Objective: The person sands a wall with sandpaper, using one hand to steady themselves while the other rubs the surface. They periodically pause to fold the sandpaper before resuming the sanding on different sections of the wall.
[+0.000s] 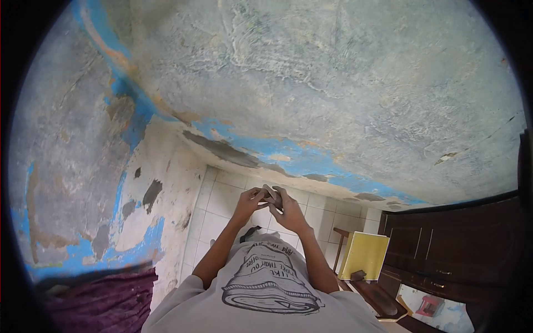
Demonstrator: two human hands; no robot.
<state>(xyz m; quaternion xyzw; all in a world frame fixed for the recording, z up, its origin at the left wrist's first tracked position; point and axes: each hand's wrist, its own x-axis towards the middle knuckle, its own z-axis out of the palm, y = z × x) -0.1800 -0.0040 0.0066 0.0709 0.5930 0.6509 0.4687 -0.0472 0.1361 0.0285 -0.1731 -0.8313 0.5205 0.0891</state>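
In front of my chest, both hands meet over a small folded grey-brown piece [270, 194] that looks like sandpaper. My left hand [247, 204] pinches its left side between thumb and fingers. On the other side, my right hand [287, 210] curls its fingers around the right edge. Part of the piece is hidden behind the fingers. The patchy grey wall [333, 100], with blue paint remnants along its lower part, rises just beyond my hands, and neither hand touches it.
A second peeling wall [72, 166] stands at left, with purple cloth [105, 302] below. White floor tiles [219, 197] lie beneath me. At right are a wooden stool or chair [375, 299], a yellow panel [363, 255], a small dark block [358, 275] and dark cabinets [444, 238].
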